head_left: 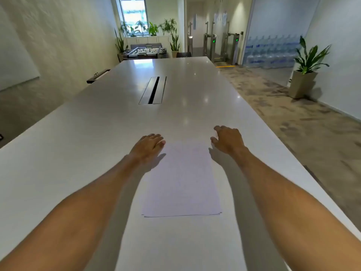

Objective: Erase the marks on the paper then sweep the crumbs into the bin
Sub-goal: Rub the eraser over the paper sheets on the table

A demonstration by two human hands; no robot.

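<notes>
I see a long white glossy bench [97, 133] running away from me. One sheet of paper [181, 182] lies flat on it, near edge twd me. Left hand [148, 146] rests flat at the sheet's far-left corner; right hand [228, 139], fingers curled, at the far-right. Dark cable slot [153, 90] sits recessed mid-bench.

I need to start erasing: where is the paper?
In the head view, the paper lies flat on the white table, between the left hand and right hand.
</notes>
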